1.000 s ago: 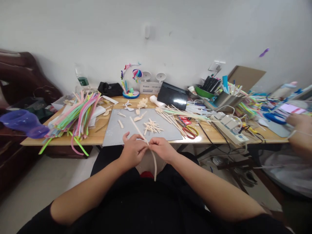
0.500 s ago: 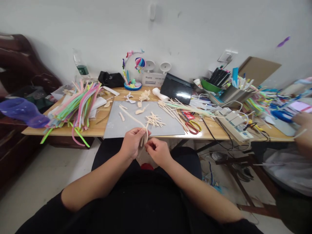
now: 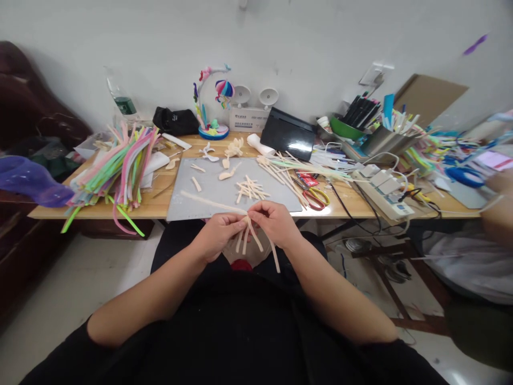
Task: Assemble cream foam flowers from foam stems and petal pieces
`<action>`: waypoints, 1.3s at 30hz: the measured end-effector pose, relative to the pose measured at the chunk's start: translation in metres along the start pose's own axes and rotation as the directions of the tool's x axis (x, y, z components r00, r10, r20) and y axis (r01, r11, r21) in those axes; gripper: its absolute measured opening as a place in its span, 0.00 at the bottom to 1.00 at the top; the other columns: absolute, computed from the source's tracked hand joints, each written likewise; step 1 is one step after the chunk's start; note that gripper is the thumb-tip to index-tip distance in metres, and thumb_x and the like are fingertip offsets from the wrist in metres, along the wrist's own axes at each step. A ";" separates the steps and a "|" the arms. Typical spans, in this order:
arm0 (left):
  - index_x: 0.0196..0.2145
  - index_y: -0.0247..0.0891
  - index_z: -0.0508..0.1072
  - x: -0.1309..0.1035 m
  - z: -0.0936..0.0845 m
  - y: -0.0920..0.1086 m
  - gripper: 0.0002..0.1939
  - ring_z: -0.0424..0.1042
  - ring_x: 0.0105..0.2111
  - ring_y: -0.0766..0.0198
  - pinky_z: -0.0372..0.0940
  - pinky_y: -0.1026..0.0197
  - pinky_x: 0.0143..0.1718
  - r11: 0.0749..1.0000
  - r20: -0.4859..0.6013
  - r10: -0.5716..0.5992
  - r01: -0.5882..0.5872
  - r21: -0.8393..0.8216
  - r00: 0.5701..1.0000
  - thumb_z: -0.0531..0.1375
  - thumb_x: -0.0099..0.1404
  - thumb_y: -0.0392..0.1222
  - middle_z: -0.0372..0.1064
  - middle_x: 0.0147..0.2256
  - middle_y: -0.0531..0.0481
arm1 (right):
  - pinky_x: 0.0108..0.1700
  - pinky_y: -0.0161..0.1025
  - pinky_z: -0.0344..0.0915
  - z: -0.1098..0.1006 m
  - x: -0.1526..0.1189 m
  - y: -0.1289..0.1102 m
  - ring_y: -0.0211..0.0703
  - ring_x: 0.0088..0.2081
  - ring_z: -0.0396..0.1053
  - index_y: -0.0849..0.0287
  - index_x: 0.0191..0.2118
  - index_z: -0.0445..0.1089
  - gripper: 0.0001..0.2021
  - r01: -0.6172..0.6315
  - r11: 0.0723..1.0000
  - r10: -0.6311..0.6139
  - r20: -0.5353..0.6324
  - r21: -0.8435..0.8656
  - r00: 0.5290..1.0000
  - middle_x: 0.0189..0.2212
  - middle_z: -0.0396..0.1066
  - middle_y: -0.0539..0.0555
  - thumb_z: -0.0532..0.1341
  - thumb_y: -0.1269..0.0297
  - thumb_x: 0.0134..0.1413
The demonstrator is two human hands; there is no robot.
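Note:
My left hand [image 3: 219, 235] is closed in a pinch on a bundle of cream pipe cleaners [image 3: 254, 239], just in front of the table edge. Several loose ends hang below the fingers, and one long stem stretches left over the grey mat [image 3: 186, 207]. My right hand [image 3: 277, 223] pinches the same bundle at its top, where the fingertips of both hands meet. Short cut pieces of cream pipe cleaner [image 3: 252, 190] lie piled on the mat behind the hands. Farther back are a shaped cream piece [image 3: 227, 174] and a bunched cream flower-like piece [image 3: 234, 148].
Scissors [image 3: 320, 200] and long cream stems [image 3: 280, 178] lie right of the mat, near a power strip [image 3: 387, 195] with cables. Coloured pipe cleaners [image 3: 116, 166] overhang the left table edge. A finished ornament [image 3: 214, 131] stands behind. At far right is another person's blurred hand [image 3: 499, 214].
My right hand has risen from below the bundle to its top, beside the left fingertips. The hanging ends have fanned apart, and the long stem lies flatter. The whole view has shifted slightly.

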State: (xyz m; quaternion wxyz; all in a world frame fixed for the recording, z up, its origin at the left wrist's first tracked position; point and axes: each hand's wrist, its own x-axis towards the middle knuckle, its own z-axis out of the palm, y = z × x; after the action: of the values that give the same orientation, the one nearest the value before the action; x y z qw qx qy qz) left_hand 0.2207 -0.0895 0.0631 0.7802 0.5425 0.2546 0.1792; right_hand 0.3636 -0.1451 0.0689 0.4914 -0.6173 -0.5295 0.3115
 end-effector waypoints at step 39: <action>0.22 0.35 0.63 0.003 0.000 -0.009 0.10 0.60 0.19 0.71 0.55 0.66 0.23 0.931 -0.200 0.107 -0.027 0.364 0.974 0.60 0.49 0.42 0.62 0.17 0.56 | 0.28 0.32 0.56 0.015 -0.011 0.006 0.34 0.23 0.61 0.59 0.25 0.61 0.05 0.020 0.976 -0.049 -0.130 -0.217 0.990 0.20 0.63 0.47 0.54 0.64 0.46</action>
State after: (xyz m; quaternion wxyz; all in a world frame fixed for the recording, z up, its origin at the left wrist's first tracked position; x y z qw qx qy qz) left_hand 0.2231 -0.0907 0.0539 0.6290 0.6614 0.3476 0.2144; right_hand 0.3492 -0.1512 0.0569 0.4614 -0.6773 -0.5364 0.2015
